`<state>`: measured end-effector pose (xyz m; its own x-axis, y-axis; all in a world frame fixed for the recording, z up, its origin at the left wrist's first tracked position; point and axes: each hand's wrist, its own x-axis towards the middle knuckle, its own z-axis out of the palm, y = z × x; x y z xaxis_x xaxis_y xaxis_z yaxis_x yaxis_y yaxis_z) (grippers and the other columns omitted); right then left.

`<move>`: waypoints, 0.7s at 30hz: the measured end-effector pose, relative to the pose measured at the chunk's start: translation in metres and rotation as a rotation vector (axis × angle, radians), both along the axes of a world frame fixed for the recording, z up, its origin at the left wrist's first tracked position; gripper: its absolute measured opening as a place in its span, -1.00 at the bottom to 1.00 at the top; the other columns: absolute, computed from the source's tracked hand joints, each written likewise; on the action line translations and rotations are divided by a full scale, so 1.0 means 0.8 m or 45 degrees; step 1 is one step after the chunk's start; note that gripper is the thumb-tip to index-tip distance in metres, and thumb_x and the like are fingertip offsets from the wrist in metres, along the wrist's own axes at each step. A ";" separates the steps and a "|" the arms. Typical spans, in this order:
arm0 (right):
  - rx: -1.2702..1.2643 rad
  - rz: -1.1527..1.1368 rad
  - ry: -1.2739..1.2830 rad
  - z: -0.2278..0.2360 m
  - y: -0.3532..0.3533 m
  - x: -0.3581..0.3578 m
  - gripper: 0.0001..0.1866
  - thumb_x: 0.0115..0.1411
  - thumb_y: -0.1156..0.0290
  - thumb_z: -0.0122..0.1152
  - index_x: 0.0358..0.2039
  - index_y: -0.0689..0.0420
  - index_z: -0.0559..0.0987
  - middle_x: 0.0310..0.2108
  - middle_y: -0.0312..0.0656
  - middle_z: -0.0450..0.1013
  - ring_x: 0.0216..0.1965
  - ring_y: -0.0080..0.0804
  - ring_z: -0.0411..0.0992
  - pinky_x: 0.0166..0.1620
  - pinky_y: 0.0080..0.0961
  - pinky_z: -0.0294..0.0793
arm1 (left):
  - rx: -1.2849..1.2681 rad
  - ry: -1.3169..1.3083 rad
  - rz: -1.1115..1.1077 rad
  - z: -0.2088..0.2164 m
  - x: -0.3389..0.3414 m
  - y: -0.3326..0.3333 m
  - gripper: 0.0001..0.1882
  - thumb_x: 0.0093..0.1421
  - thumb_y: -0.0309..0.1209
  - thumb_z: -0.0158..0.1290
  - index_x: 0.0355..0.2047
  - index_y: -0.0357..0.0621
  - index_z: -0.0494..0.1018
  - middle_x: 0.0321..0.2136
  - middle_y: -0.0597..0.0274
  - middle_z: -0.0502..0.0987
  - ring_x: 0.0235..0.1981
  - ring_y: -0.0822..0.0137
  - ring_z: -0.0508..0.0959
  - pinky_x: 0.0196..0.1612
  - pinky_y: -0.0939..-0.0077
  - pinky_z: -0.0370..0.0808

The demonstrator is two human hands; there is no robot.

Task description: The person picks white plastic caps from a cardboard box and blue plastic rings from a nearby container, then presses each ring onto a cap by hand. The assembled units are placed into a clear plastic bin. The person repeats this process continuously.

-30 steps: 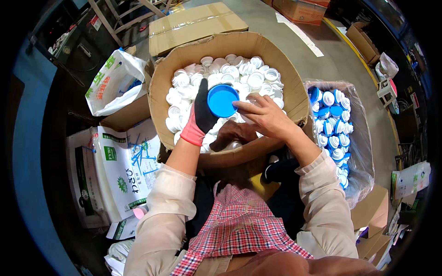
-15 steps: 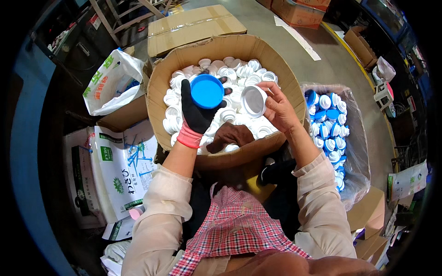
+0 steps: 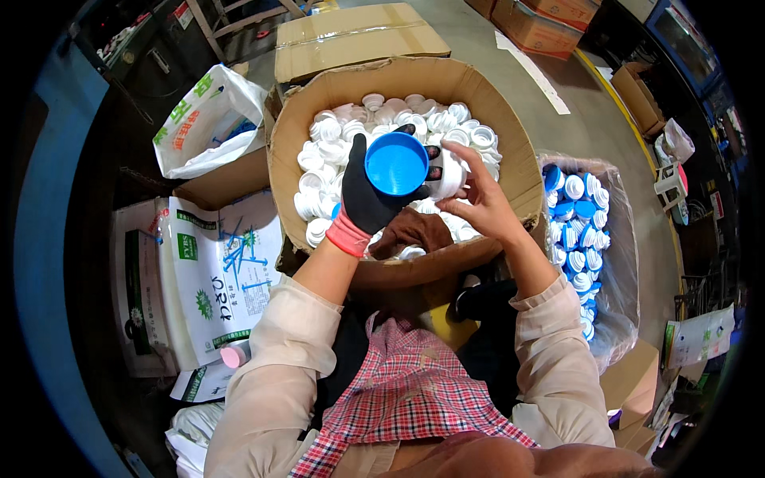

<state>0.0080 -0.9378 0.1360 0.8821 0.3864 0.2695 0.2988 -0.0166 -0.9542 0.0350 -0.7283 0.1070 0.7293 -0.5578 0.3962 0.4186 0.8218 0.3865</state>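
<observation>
My left hand (image 3: 368, 196), in a black glove with a pink cuff, holds a round blue plastic cap (image 3: 396, 164) with its hollow side facing up. My bare right hand (image 3: 488, 201) grips a white stepped plastic piece (image 3: 451, 177) by its rim, tipped on its side. That piece is close beside the cap's right edge, near the gloved fingertips; whether they touch I cannot tell. Beneath both hands, a large cardboard box (image 3: 299, 107) is filled with many similar white pieces (image 3: 323, 151). A brown cloth (image 3: 410, 232) lies over the pieces at the box's near side.
To the right, a plastic-lined box (image 3: 625, 263) contains joined blue-and-white pieces (image 3: 591, 213). A white bag (image 3: 209, 119) stands at left above a printed sheet (image 3: 215, 295) with thin blue plastic bits. Behind the big box is a closed carton (image 3: 358, 36).
My right hand has brought the white piece against or close to the blue cap and turned it from facing me onto its side. The whole view has shifted slightly.
</observation>
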 end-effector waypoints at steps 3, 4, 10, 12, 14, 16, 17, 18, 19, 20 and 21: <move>-0.300 -0.093 -0.346 0.008 -0.004 0.000 -0.21 -0.03 0.57 0.32 0.25 -0.08 0.30 0.09 -0.19 0.25 0.00 -0.35 0.37 -0.16 -0.52 0.50 | 0.520 -0.056 0.380 0.007 -0.009 0.000 -0.26 0.37 0.11 -0.29 0.33 -0.21 0.03 0.23 -0.02 0.26 0.20 0.10 0.34 0.24 0.17 0.30; -0.361 -0.123 -0.436 0.010 -0.003 0.001 -0.22 -0.03 0.52 0.33 0.25 -0.04 0.29 0.05 -0.15 0.26 -0.07 -0.37 0.36 -0.21 -0.56 0.47 | 0.423 -0.001 0.334 0.006 -0.008 0.000 -0.25 0.36 0.12 -0.30 0.33 -0.21 0.03 0.23 -0.01 0.27 0.21 0.10 0.33 0.25 0.17 0.29; -0.577 -0.284 -0.401 0.013 -0.006 -0.003 -0.26 -0.02 0.50 0.33 0.22 0.04 0.32 0.05 -0.11 0.25 -0.05 -0.35 0.36 -0.20 -0.53 0.47 | 0.962 -0.564 0.830 0.000 -0.009 -0.004 -0.38 0.41 -0.04 -0.24 0.28 -0.26 0.09 0.19 0.06 0.32 0.15 0.18 0.39 0.20 0.27 0.35; -0.386 -0.289 -0.420 0.018 0.005 -0.008 -0.29 -0.02 0.47 0.35 0.20 0.05 0.35 0.05 -0.12 0.26 -0.04 -0.33 0.37 -0.19 -0.50 0.48 | 1.106 -0.718 0.956 -0.006 -0.008 -0.005 -0.38 0.41 -0.04 -0.25 0.28 -0.25 0.09 0.20 0.06 0.31 0.17 0.18 0.38 0.20 0.27 0.34; -0.345 -0.245 -0.509 0.018 0.005 -0.008 -0.32 -0.01 0.44 0.36 0.18 0.05 0.37 0.05 -0.11 0.26 -0.02 -0.30 0.38 -0.18 -0.49 0.50 | 0.722 -0.383 0.728 -0.005 -0.009 -0.009 -0.37 0.41 -0.03 -0.25 0.29 -0.25 0.09 0.19 0.05 0.33 0.15 0.17 0.39 0.19 0.27 0.35; -0.457 -0.150 -0.664 0.014 -0.003 -0.003 -0.33 0.00 0.43 0.36 0.17 0.05 0.39 0.07 -0.10 0.26 -0.01 -0.27 0.38 -0.18 -0.48 0.51 | 0.478 -0.160 0.575 -0.001 -0.012 -0.009 -0.37 0.41 -0.04 -0.24 0.29 -0.26 0.09 0.17 0.03 0.35 0.12 0.18 0.41 0.18 0.28 0.36; -0.462 -0.207 -0.668 0.017 -0.005 -0.005 -0.33 -0.01 0.45 0.36 0.17 0.05 0.39 0.08 -0.10 0.26 0.00 -0.26 0.38 -0.18 -0.48 0.51 | 0.414 -0.107 0.514 0.002 -0.014 -0.009 -0.37 0.41 -0.03 -0.24 0.29 -0.26 0.09 0.16 0.01 0.36 0.12 0.18 0.42 0.18 0.28 0.36; -0.469 -0.264 -0.672 0.025 -0.006 -0.009 -0.33 -0.01 0.48 0.36 0.17 0.05 0.39 0.10 -0.11 0.25 0.00 -0.26 0.38 -0.18 -0.48 0.51 | 0.351 -0.055 0.455 0.006 -0.014 -0.008 -0.37 0.41 -0.03 -0.24 0.29 -0.26 0.09 0.15 0.00 0.37 0.11 0.17 0.43 0.18 0.29 0.36; -0.477 -0.324 -0.673 0.034 -0.008 -0.013 -0.33 -0.02 0.50 0.35 0.16 0.05 0.39 0.12 -0.11 0.24 0.01 -0.25 0.38 -0.18 -0.48 0.51 | 0.309 -0.030 0.391 0.009 -0.015 -0.007 -0.36 0.41 -0.01 -0.25 0.28 -0.27 0.10 0.14 -0.01 0.37 0.10 0.17 0.44 0.18 0.29 0.36; -0.468 -0.348 -0.728 0.038 -0.005 -0.015 -0.29 -0.06 0.52 0.39 0.17 0.05 0.39 0.11 -0.11 0.27 -0.02 -0.24 0.41 -0.17 -0.46 0.51 | 0.267 -0.005 0.327 0.011 -0.014 -0.008 -0.35 0.41 0.00 -0.26 0.28 -0.27 0.11 0.13 -0.02 0.38 0.09 0.17 0.44 0.18 0.29 0.37; -0.477 -0.302 -0.736 0.042 -0.001 -0.018 -0.29 -0.07 0.51 0.40 0.17 0.06 0.39 0.09 -0.11 0.29 -0.04 -0.23 0.42 -0.16 -0.45 0.51 | 0.445 -0.075 0.453 0.001 -0.011 -0.012 -0.35 0.41 0.01 -0.29 0.28 -0.28 0.12 0.14 -0.02 0.37 0.10 0.16 0.44 0.18 0.29 0.37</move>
<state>-0.0066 -0.9385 0.1698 0.7103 0.3599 0.6050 0.7011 -0.4382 -0.5625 0.0259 -0.7379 0.1076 0.8804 -0.3856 0.2759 0.1055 0.7266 0.6789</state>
